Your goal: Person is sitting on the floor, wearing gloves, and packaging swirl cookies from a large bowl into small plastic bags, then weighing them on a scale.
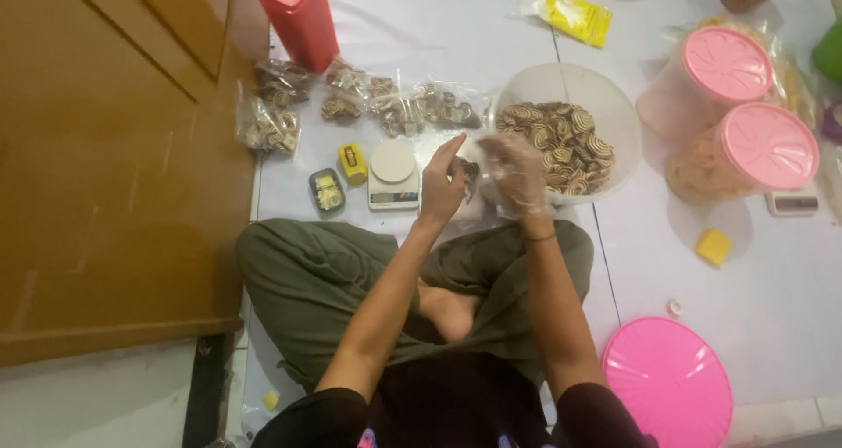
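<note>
A kitchen scale (392, 175) and a bowl of swirl cookies (561, 141) are near. Left hand (441, 185) and gloved right hand (516, 174) grasp a small clear bag (468, 174) with dark cookies.

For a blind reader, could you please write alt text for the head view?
A person sitting cross-legged on a white floor holds a small clear bag between the bare left hand and gloved right hand, beside a bowl of swirl cookies and a small scale.

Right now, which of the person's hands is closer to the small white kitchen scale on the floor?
Left. The left hand is just right of the scale, almost beside it; the gloved right hand is farther right, by the bowl of cookies.
</note>
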